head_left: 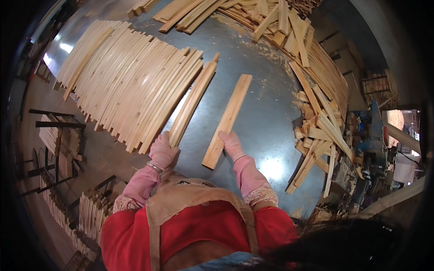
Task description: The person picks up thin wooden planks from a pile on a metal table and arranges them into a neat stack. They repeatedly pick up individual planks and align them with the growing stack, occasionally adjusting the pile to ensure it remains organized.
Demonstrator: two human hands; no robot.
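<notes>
Lying side by side at left, pale slats [122, 81] flank the left hand [163, 151], its fingers closed on the near end of narrow strips [195, 101]. Over the grey table [269, 122], the right hand [231, 144] clamps a flat board [228, 118], thumb on top. Arranging pieces seems the step in hand; the next move calls for steady grips, clear of the offcuts [334, 135] at right.

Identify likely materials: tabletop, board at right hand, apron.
Tabletop: probably sheet metal, smooth dark grey; it throws back a bright glare.
Board: wood, apparently unvarnished; light brown with tonal streaks.
Apron: matte tan, drapes in soft folds; probably fabric, though thin leather can't be ruled out.
</notes>
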